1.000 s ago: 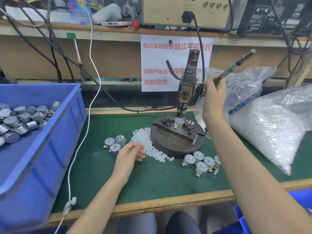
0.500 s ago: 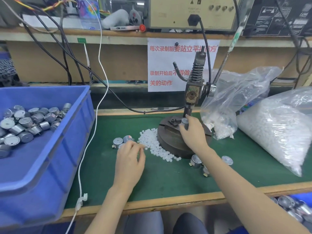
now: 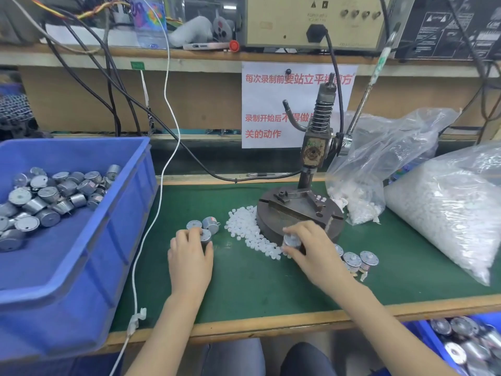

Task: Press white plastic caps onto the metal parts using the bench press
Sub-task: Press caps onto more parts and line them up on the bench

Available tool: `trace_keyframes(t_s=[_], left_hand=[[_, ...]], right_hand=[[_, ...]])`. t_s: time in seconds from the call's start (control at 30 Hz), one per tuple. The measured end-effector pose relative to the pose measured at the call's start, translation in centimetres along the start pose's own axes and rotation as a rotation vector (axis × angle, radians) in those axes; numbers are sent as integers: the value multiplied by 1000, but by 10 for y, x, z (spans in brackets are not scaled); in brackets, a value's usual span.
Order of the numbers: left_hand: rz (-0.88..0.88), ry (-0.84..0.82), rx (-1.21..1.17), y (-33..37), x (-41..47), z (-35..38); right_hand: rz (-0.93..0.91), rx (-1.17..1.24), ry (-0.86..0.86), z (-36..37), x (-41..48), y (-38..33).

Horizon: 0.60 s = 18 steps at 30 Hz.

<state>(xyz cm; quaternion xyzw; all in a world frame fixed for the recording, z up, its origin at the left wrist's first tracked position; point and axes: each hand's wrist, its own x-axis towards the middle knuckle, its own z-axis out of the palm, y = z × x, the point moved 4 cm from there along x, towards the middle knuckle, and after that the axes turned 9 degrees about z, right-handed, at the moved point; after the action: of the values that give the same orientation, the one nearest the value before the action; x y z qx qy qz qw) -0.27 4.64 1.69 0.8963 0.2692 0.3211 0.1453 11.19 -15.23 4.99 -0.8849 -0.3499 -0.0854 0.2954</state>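
On the green mat point(image 3: 271, 289), just in front of the bench press point(image 3: 315, 150) and its round base point(image 3: 298, 215), the right hand point(image 3: 314, 253) pinches a metal part point(image 3: 292, 239) between thumb and curled fingers. It is a short silver cylinder with a flat, pale round face. That face points up and slightly toward the camera, so its short axis stands near upright. Whether a cap sits on it cannot be told. It hangs over the near end of the loose pile of white plastic caps point(image 3: 248, 230). Further left, the left hand point(image 3: 189, 256) has its fingers curled down around a second metal part point(image 3: 206, 236) resting on the mat, round face up. Two more silver parts point(image 3: 211, 223) lie just beyond its fingertips. A small cluster of parts point(image 3: 360, 259) lies behind the right wrist. The press lever point(image 3: 371, 85) slants up and to the right.
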Motion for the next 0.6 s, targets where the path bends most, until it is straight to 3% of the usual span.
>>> trace_keyframes(t_s=[0.13, 0.33, 0.5, 0.6], left_hand=[[-9, 18, -72, -3, 0, 1], [36, -8, -49, 5, 3, 1], [112, 110, -282, 22, -3, -4], [168, 11, -529, 41, -10, 4]], right_hand=[[-39, -143, -50, 8, -29, 9], [-58, -251, 153, 4, -37, 5], [-111, -51, 196, 19, -30, -28], [-34, 186, 70, 31, -11, -49]])
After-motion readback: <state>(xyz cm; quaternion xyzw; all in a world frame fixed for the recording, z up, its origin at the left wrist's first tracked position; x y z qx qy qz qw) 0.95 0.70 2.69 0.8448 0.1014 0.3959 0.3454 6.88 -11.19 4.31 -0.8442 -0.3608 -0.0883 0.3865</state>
